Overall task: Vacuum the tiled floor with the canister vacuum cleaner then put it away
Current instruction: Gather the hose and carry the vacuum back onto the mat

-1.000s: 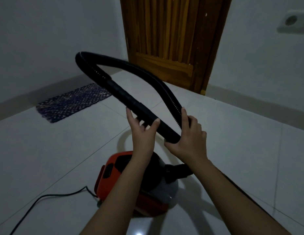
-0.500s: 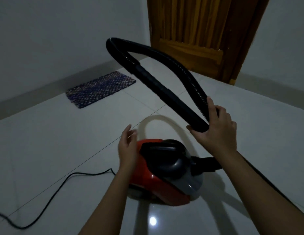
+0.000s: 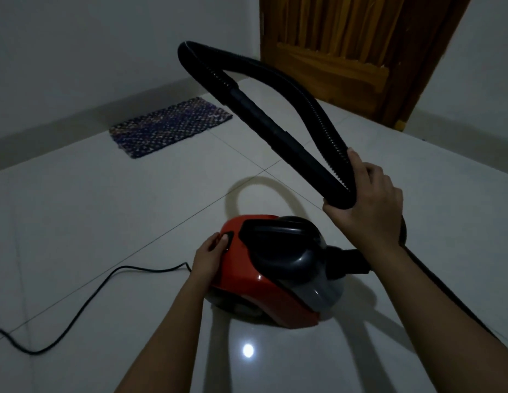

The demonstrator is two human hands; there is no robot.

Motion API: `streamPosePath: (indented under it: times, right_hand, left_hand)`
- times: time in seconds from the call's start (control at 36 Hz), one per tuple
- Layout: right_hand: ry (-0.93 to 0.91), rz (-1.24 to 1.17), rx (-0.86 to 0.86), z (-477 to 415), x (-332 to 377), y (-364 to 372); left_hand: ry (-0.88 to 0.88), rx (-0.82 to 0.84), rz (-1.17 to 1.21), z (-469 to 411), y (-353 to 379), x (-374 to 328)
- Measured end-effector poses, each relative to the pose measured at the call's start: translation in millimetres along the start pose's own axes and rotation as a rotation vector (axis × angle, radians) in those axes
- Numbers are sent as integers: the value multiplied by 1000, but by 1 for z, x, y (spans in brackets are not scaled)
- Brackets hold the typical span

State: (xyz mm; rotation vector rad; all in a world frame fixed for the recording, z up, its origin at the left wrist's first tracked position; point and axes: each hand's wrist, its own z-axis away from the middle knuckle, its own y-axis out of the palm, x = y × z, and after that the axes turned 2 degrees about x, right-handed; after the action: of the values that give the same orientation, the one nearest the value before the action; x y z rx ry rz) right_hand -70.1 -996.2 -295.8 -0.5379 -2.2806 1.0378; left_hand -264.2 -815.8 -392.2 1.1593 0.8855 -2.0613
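Head view: glossy white tiled floor [image 3: 85, 222] carries a red canister vacuum cleaner [image 3: 261, 282] with a black moulded top handle and a grey front dome, standing on a tile near the middle of the floor, well apart from the walls. The left hand [image 3: 211, 252] rests against the red rear end of the canister, thumb laid on a dark button there; the fingers are spread and pressed against it rather than closed around anything. The right hand [image 3: 366, 205] is clenched around the doubled black ribbed vacuum hose [image 3: 312, 106] and the rigid black tube end [image 3: 278, 137] beside it, holding both up in the air above the canister so that they arch away toward the far wall. The hose's lower end plugs into the canister's front, just under the right wrist. A thin black power cord [image 3: 85, 302] trails from the canister's rear across the tiles to the left edge of the floor. A blue woven doormat [image 3: 170, 127] lies flat against the far-left wall's skirting. A brown slatted wooden door [image 3: 360, 49] stands at the far corner.
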Motion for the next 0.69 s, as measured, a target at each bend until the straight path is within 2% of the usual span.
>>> streamPosePath:
  times: [0.47, 0.69]
  right_hand:
    - [-7, 23, 14, -3, 4, 5]
    - [-1, 24, 12, -4, 2, 5]
  left_hand:
    - [-30, -87, 95, -5, 7, 1]
    - [-6, -23, 104, 4, 3, 1]
